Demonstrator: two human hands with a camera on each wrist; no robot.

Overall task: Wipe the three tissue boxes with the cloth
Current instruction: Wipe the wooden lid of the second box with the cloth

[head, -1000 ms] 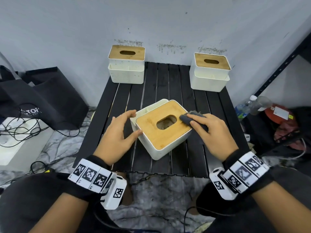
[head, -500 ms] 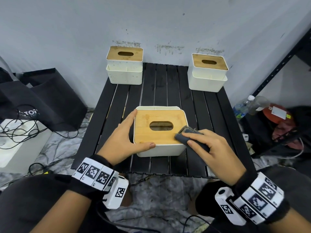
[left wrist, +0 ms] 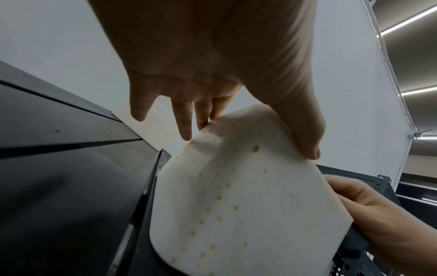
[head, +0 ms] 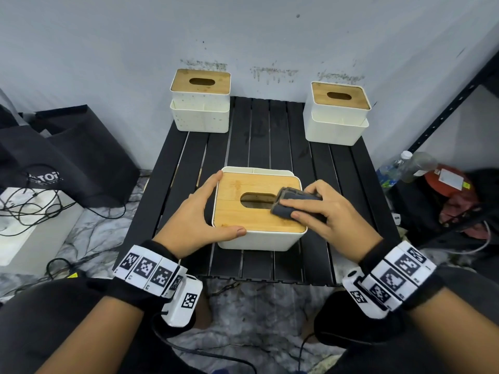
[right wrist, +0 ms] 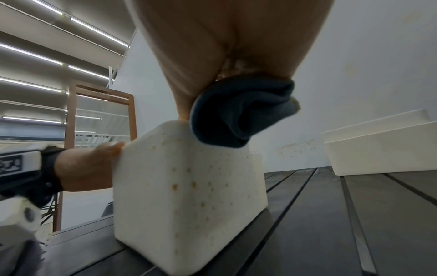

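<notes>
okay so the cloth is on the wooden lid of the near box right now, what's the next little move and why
Probably sweep the cloth leftward across the wooden lid. The right hand presses it at the slot's right end, so the lid's left half looks not yet covered, and the left hand already braces the near tissue box at its left corner, which should keep it from sliding.

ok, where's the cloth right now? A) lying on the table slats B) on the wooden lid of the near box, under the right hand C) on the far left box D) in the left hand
B: the right hand presses the dark cloth onto the wooden lid of the near tissue box, beside the slot, while the left hand steadies the box's left side.
</notes>
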